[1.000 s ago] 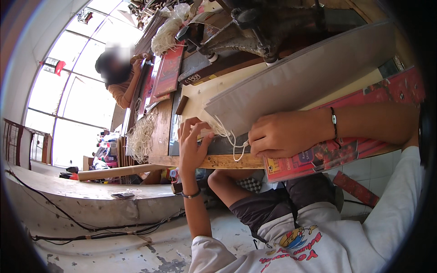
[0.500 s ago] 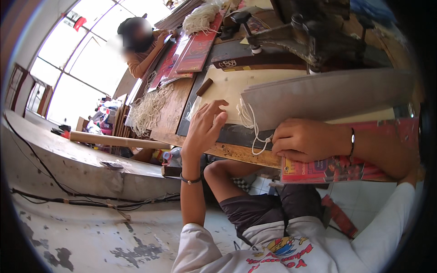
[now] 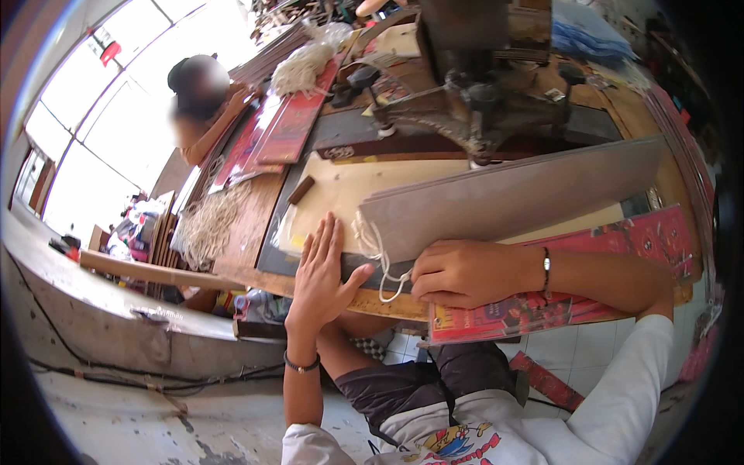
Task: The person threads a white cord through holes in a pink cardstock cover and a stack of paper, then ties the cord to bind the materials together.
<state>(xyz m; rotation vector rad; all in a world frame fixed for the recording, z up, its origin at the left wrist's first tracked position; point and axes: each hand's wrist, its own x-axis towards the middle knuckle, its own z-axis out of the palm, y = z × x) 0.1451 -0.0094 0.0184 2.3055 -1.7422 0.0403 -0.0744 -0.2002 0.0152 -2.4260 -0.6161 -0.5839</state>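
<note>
From afar I see the white cord looping between the flat, open left hand and curled right hand — nearer the right, whose hold I can't tell.

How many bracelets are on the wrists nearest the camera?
2: one dark bracelet behind the left hand, and another bracelet with a pale plate behind the right hand.

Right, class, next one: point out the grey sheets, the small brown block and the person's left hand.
Grey sheets [image 3: 508, 200]: head view, middle of the uppermost sheet's broad face.
Small brown block [image 3: 301, 191]: head view, middle of its upper side.
Left hand [image 3: 319, 280]: head view, back of the hand.
</note>
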